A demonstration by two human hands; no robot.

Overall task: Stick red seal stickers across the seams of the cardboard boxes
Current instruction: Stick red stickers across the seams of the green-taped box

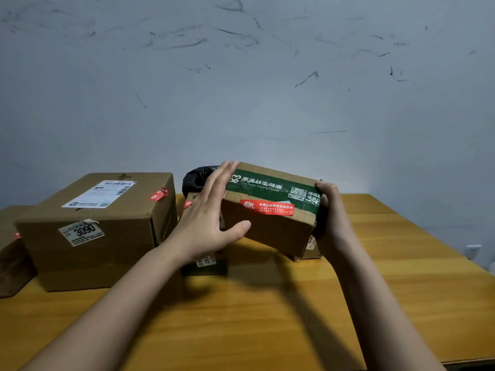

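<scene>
I hold a small cardboard box with green printed tape, tilted above the wooden table. A red seal sticker lies across its front top edge. My left hand is flat against the box's left end, fingers straight and thumb under the front. My right hand grips the right end with curled fingers. A large cardboard box stands at the left with a red sticker on its top right edge. Behind my left hand sits another small box with a red sticker.
A black plastic bag lies behind the boxes against the grey scuffed wall. Another brown box shows at the far left edge. One more box peeks out under the held one. The table's right edge runs diagonally at the right.
</scene>
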